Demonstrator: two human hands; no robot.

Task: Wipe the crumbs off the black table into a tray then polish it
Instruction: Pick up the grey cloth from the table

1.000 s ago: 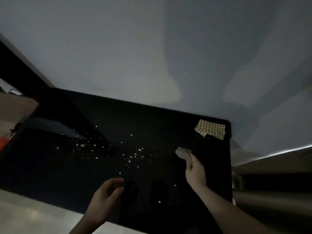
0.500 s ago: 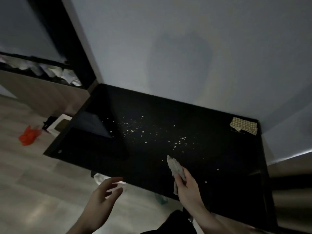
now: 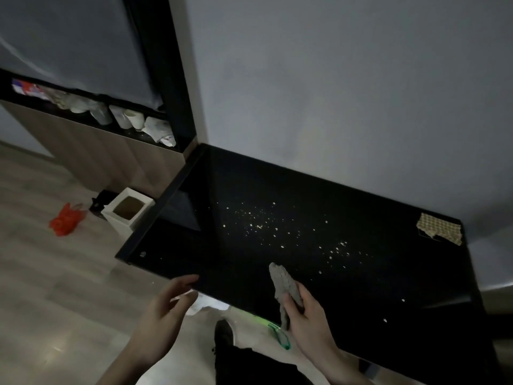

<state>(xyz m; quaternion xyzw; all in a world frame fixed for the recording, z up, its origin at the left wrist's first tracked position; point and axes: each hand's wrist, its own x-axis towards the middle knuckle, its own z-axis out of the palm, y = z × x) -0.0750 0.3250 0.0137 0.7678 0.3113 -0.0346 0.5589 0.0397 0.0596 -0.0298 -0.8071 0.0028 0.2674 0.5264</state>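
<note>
- Head view: your right hand [image 3: 305, 315] grips a grey cloth [image 3: 286, 284], fingers and thumb curled round its lower part; the cloth's free end sticks up and away from you, over the near edge of the table [image 3: 347, 315].
- Your left hand [image 3: 163, 309] is empty, fingers loosely spread and a little bent, the fingertips [image 3: 191, 279] at the table's near edge, toward its left corner. Whether they touch the edge is hard to tell.
- The table is black and glossy, with its far side against a grey wall [image 3: 333, 93].
- The crumbs [image 3: 277, 229] lie scattered as pale specks across the middle of the table, beyond the cloth; a few strays sit near the table's near right part, right of your right hand.
- A checked cloth [image 3: 440, 227] lies crumpled at the table's far right corner.
- Left of the table, on the wooden floor [image 3: 55, 287], a white bin [image 3: 127, 211] stands just beside the table's left edge, and a red bag [image 3: 65, 222] lies further left.
- Behind the bin, left of the table's far corner, a dark shelf [image 3: 91, 109] holds pale cups and wrappers.
- Below the table's near edge you can see a green item [image 3: 279, 333] on the floor; what it is I cannot tell.
</note>
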